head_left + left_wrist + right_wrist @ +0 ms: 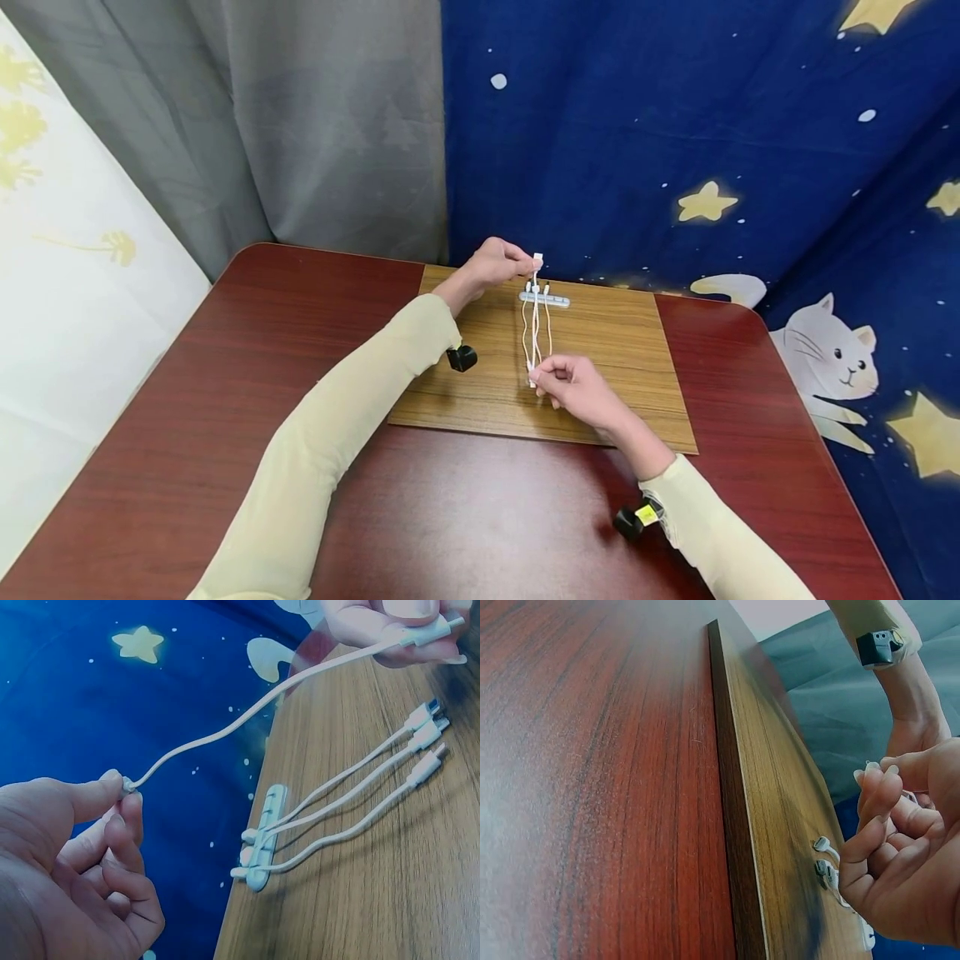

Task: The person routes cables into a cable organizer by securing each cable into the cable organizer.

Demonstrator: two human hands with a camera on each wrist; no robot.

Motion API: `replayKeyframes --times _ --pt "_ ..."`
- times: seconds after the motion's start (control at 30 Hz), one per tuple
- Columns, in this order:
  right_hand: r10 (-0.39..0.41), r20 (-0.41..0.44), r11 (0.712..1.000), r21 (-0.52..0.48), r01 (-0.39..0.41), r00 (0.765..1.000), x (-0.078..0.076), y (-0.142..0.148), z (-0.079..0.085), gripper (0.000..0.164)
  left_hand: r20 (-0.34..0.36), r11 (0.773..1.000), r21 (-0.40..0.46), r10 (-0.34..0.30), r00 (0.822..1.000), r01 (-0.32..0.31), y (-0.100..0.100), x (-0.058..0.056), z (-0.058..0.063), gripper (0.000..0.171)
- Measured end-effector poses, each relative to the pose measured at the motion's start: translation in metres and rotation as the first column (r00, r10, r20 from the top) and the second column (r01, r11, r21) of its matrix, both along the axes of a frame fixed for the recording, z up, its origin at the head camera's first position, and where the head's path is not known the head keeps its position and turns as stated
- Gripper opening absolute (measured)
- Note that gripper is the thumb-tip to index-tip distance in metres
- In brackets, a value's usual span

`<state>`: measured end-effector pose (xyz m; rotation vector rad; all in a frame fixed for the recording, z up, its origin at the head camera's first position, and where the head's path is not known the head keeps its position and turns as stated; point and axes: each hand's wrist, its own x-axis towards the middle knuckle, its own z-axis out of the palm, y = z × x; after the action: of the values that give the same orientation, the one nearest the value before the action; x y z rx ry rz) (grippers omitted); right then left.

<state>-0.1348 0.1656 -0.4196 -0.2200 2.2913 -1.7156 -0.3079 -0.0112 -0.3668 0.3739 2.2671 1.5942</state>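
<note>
A short white charging cable (225, 733) is stretched above the board between both hands. My left hand (495, 263) pinches its far end between thumb and fingertip, beyond the cable clip. My right hand (579, 387) pinches the connector at the near end, nearer to me. The pale cable clip strip (276, 804) lies near the far edge of the board. Three more white cables (360, 819) are seated in its slots, their loose connectors pointing toward me. In the right wrist view, my right hand's fingers mostly hide the held connector.
The wood-grain board (622, 367) lies on a dark red table (480, 508) with rounded far corners. A grey curtain (345, 133) and a blue star-patterned curtain (600, 150) hang right behind the table. A small black camera is strapped to each wrist.
</note>
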Motion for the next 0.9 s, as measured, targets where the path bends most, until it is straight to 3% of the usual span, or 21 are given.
replayKeyframes --times 0.5,0.9 --pt "-0.022 -0.005 1.0 0.012 0.022 1.0 0.005 0.013 -0.001 0.024 -0.011 1.0 0.015 -0.015 1.0 0.015 0.021 0.002 -0.004 0.026" --pt "-0.047 0.007 0.999 0.011 0.047 0.999 0.008 0.025 -0.005 0.025 -0.022 0.999 -0.052 0.01 1.0 -0.011 0.037 0.001 -0.011 0.023"
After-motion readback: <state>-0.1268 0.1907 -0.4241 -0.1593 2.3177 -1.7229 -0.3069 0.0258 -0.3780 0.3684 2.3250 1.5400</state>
